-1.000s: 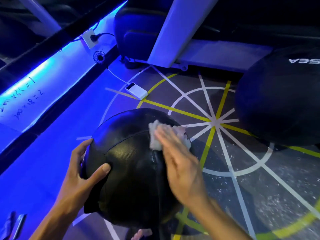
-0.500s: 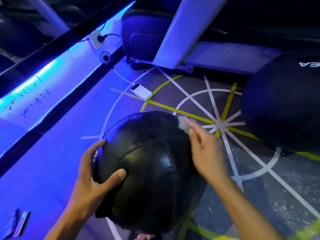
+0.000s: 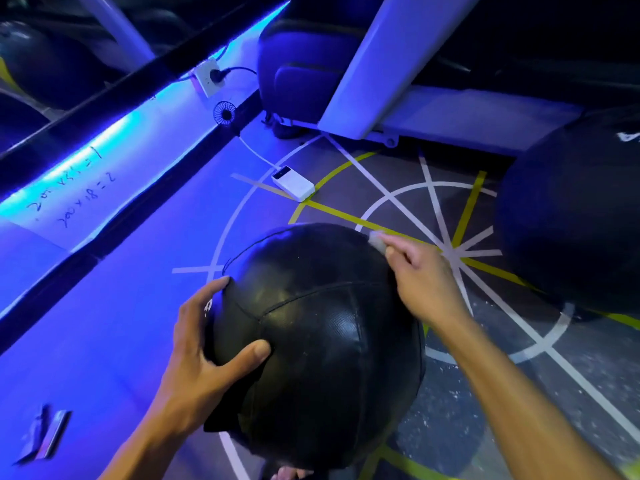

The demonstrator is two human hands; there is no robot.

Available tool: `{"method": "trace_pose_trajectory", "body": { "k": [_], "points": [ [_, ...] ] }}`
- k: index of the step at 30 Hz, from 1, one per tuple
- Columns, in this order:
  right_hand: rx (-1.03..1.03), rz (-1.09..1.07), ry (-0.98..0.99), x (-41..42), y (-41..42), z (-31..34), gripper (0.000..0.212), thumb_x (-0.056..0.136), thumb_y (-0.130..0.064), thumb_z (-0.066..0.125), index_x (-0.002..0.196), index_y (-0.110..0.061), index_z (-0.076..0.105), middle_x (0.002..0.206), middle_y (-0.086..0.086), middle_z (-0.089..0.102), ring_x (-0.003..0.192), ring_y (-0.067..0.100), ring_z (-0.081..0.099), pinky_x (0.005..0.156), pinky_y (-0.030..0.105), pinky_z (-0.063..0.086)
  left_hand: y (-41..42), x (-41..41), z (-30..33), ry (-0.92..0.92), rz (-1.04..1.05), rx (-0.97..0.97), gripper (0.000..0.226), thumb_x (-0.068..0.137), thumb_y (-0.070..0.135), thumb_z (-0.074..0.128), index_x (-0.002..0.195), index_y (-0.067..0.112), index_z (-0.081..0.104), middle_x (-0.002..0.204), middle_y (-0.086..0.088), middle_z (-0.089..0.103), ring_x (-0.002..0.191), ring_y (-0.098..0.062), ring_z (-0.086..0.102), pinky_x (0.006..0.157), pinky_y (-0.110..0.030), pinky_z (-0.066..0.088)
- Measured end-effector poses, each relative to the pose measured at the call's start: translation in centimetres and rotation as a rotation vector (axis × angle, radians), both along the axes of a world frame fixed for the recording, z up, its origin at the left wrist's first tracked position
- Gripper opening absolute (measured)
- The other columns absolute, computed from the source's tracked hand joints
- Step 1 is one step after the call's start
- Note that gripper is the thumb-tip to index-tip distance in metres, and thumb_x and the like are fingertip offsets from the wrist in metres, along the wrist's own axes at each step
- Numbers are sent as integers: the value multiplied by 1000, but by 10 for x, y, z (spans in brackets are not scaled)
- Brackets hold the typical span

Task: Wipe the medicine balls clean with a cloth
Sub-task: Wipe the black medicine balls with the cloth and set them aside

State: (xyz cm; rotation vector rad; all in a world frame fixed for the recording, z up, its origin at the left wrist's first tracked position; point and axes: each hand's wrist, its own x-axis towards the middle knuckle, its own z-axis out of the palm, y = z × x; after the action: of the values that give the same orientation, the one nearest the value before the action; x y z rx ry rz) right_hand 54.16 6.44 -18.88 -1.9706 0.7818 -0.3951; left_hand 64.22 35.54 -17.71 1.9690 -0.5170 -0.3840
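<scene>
A black leather medicine ball with stitched seams sits on the floor in front of me. My left hand grips its left side, fingers spread over the top edge and thumb pressed on the near face. My right hand holds a small white cloth against the ball's upper right edge; only a corner of the cloth shows beyond the fingers. A second, larger dark ball with white lettering rests at the right.
The floor carries white and yellow taped lines. A white power bank with a cable lies beyond the ball. A small fan and a wall socket sit by the blue-lit ledge. A bench frame stands behind.
My right hand has slid the cloth from the ball's top centre to its far right edge. The ball has turned slightly under my left hand, which keeps its hold.
</scene>
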Motion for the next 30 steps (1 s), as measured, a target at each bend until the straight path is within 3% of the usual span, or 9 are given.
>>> {"method": "trace_pose_trajectory", "body": {
  "k": [2,5,9,14,17,20,25,28,30],
  "points": [
    [-45,115,-203,1,35,17,36,106,-17,49,136,-28,66,142,-18,59,130,-10,49,113,17,35,1,3,0,10,-4,2,109,49,82,84,145,50,43,145,7,47,131,-25,53,106,-58,48],
    [-221,288,-339,-12,79,23,39,106,-11,50,143,-20,59,152,-13,48,147,-1,34,123,22,20,4,6,-1,12,-6,-4,107,48,81,84,143,49,44,146,9,46,133,-22,53,107,-57,48],
    [-31,77,-333,-37,57,0,40,106,-13,49,144,-25,56,151,-15,50,143,-6,37,116,12,28,5,3,-3,15,-26,4,107,48,81,85,142,52,43,147,10,44,134,-25,50,108,-58,46],
    [217,-251,-82,-75,41,-35,38,107,-23,48,143,-32,56,138,-22,59,130,-5,52,102,11,42,-2,3,0,-8,-10,20,105,47,86,80,140,55,43,145,15,42,132,-27,50,107,-59,46],
    [138,-285,-172,-79,65,-20,36,104,-24,51,137,-32,63,136,-22,61,123,-20,48,91,-4,38,-3,4,0,-16,-9,13,105,48,85,80,142,53,44,145,16,41,133,-27,49,108,-59,46],
    [-120,-159,-266,-79,74,-9,33,102,-21,52,130,-22,69,131,-16,66,125,-17,50,100,2,39,2,7,-1,13,2,-7,107,48,84,82,142,51,44,146,10,44,132,-27,51,108,-60,46],
    [-175,-238,-158,-80,41,-19,26,98,-12,66,121,-20,74,89,6,78,70,-24,55,69,-6,38,-2,3,1,-8,-15,-6,106,48,84,81,142,51,45,145,14,42,132,-27,51,107,-60,47],
    [-294,-178,-272,-68,51,-4,25,94,-17,64,116,-15,77,108,-7,76,95,-22,61,84,0,46,-3,5,0,-10,-19,8,106,48,85,81,142,51,45,145,12,43,132,-25,51,107,-58,47],
    [-364,-125,-303,-66,53,-3,26,94,-17,62,115,-12,77,116,-6,74,109,-5,66,95,12,51,-1,6,0,0,-10,0,106,48,85,81,141,50,46,145,10,44,129,-24,53,106,-58,48]
  ]
}}
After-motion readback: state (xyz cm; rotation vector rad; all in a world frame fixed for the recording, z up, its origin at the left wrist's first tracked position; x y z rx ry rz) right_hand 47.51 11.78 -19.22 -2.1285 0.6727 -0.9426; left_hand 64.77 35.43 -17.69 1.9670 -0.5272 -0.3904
